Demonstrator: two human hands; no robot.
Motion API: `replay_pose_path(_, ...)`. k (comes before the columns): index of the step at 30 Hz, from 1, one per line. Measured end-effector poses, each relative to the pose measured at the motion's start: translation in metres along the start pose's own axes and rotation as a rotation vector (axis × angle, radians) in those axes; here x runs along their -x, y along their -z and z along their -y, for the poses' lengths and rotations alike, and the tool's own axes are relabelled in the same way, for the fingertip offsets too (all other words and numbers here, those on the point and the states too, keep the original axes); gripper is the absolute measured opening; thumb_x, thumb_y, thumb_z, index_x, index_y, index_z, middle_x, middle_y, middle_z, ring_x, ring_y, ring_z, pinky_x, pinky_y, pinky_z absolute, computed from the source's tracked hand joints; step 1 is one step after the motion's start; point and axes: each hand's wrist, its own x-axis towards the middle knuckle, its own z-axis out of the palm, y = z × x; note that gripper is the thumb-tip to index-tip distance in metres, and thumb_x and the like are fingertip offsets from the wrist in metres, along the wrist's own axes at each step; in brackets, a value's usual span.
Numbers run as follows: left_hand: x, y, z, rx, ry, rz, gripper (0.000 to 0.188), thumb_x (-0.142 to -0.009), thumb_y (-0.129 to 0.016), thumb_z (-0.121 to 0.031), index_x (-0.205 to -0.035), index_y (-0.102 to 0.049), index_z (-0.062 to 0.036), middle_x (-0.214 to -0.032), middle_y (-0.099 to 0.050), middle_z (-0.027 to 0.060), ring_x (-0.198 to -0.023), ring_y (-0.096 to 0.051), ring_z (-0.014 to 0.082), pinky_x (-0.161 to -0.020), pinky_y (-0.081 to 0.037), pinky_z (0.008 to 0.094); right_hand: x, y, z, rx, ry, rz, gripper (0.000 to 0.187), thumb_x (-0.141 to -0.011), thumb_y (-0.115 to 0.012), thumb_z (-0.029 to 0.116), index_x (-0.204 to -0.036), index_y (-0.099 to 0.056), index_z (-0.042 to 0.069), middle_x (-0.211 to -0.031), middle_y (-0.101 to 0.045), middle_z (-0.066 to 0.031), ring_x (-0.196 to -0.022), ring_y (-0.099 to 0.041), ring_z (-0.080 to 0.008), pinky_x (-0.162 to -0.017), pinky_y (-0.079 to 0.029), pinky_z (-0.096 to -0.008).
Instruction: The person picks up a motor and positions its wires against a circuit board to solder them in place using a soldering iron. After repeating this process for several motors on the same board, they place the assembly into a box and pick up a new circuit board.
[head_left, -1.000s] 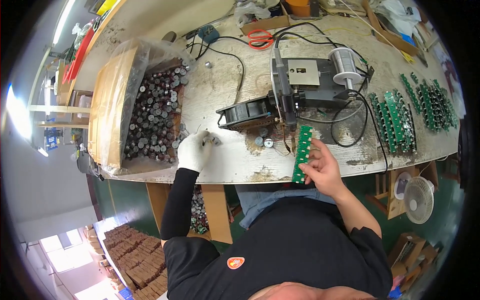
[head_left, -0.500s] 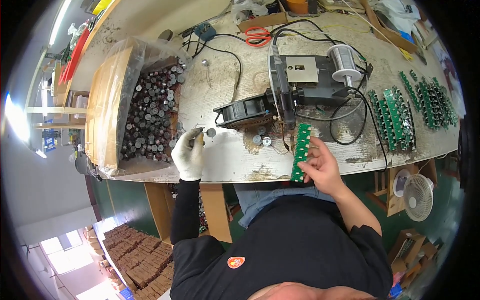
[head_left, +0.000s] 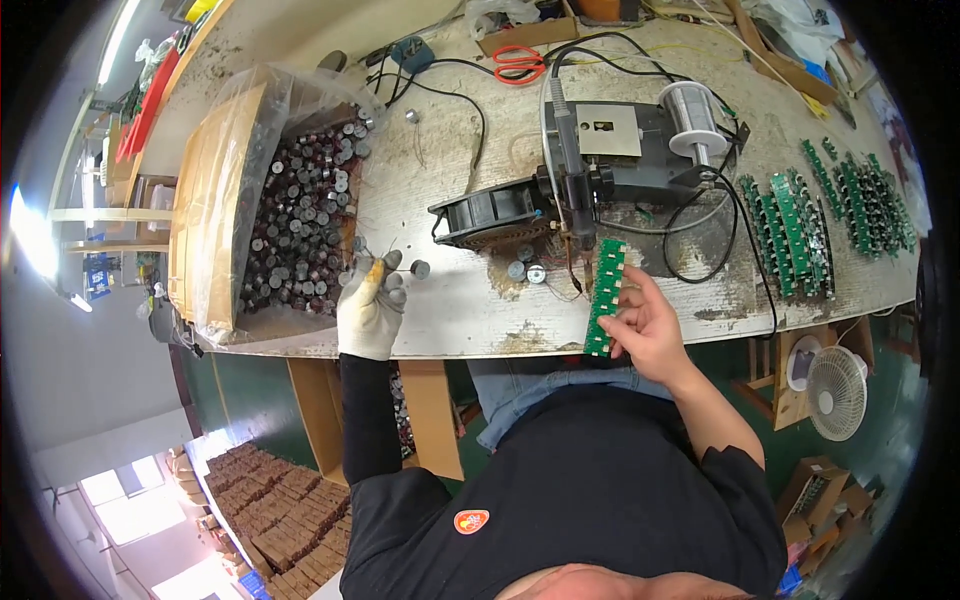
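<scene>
My left hand (head_left: pixel 370 312), in a white glove with grey fingertips, is pinched beside the open box. Thin wires stick out at its fingertips, and a small round metal motor (head_left: pixel 420 269) hangs by them just to the right. Bare, my right hand (head_left: pixel 645 325) grips a long green circuit board strip (head_left: pixel 606 300) between thumb and fingers. The strip stands nearly upright near the table's front edge, its top end close below the soldering iron (head_left: pixel 568 150) clamped in a stand. Two more small motors (head_left: pixel 517 270) lie left of the strip.
At left stands a plastic-lined cardboard box (head_left: pixel 215 215) full of small motors. Behind the iron are a black fan (head_left: pixel 490 218), a solder wire spool (head_left: pixel 690 120) and cables. Red-handled scissors (head_left: pixel 518 64) lie farther back. Rows of circuit board strips (head_left: pixel 790 235) fill the right side.
My left hand has turned slightly and shifted a little left, its fingers now pointing more upward with the motor beside them. The board strip in my right hand has moved slightly up.
</scene>
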Motion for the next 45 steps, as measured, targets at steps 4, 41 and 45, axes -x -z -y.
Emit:
replay_pose_path(4, -0.004, 0.004, 0.008, 0.148, 0.1, 0.017, 0.031, -0.092, -0.057, -0.011, -0.118, -0.05, 0.003, -0.102, -0.061, 0.0153, -0.079, -0.065, 0.0218, -0.07, -0.058, 0.0253, -0.001, -0.002, 0.002, -0.021, 0.003, 0.004, 0.066, -0.084, -0.062, -0.003, -0.139, -0.026, 0.0, -0.101, -0.054, -0.0143, -0.066, -0.057, -0.011, -0.048, -0.047, -0.0223)
replay_pose_path(41, 0.062, -0.088, 0.122, -0.51, 0.413, 0.228, 0.028, -0.092, -0.06, -0.018, -0.108, -0.056, 0.0037, -0.085, -0.063, 0.0051, -0.077, -0.06, 0.009, -0.064, -0.046, 0.0195, 0.004, -0.013, 0.001, 0.064, -0.096, 0.092, 0.077, -0.08, -0.064, -0.007, -0.144, -0.021, 0.0, -0.101, -0.056, -0.0128, -0.067, -0.06, -0.012, -0.05, -0.051, -0.0231)
replay_pose_path(45, 0.061, -0.089, 0.126, -0.664, 0.313, 0.215, 0.026, -0.091, -0.061, -0.019, -0.103, -0.062, 0.0035, -0.082, -0.061, 0.0024, -0.072, -0.053, 0.0053, -0.062, -0.043, 0.0181, 0.005, -0.011, 0.001, 0.043, -0.073, 0.094, 0.077, -0.081, -0.062, -0.008, -0.144, -0.02, 0.001, -0.108, -0.057, -0.0159, -0.068, -0.06, -0.0113, -0.05, -0.05, -0.0222)
